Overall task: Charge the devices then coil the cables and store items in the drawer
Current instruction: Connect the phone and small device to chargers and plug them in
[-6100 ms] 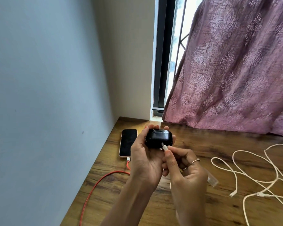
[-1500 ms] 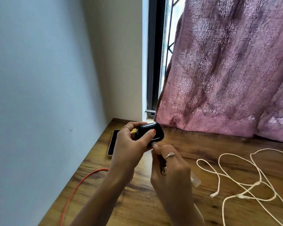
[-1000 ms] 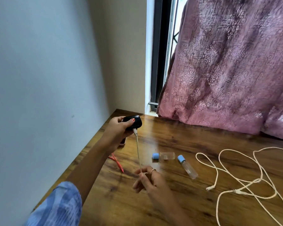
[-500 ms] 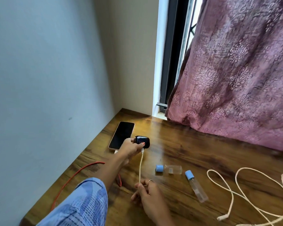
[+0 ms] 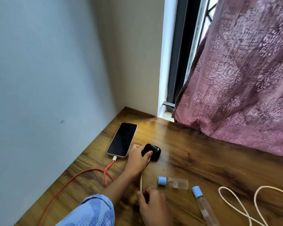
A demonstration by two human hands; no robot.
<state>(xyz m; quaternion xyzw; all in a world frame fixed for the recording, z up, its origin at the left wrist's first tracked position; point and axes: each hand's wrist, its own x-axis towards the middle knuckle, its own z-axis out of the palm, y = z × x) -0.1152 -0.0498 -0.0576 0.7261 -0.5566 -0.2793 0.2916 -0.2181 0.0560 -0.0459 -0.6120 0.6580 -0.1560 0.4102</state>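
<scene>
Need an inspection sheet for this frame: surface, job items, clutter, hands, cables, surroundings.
Surface: wooden table, glossy.
Job's things: phone lies flat, screen dark, red cable plugged in; black earbud case on the table beside it.
Clutter: two clear bottles with blue caps, both lying down.
Hands: left hand grips the case; right hand pinches the white cable.
Cables: white cable runs up under the left hand; loose cream cable looped at right.
Surroundings: wall, window frame, mauve curtain.

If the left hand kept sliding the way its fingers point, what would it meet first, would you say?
It already holds the black earbud case; past that the left hand likely meets only bare desk, then the curtain, though depth is uncertain.
</scene>
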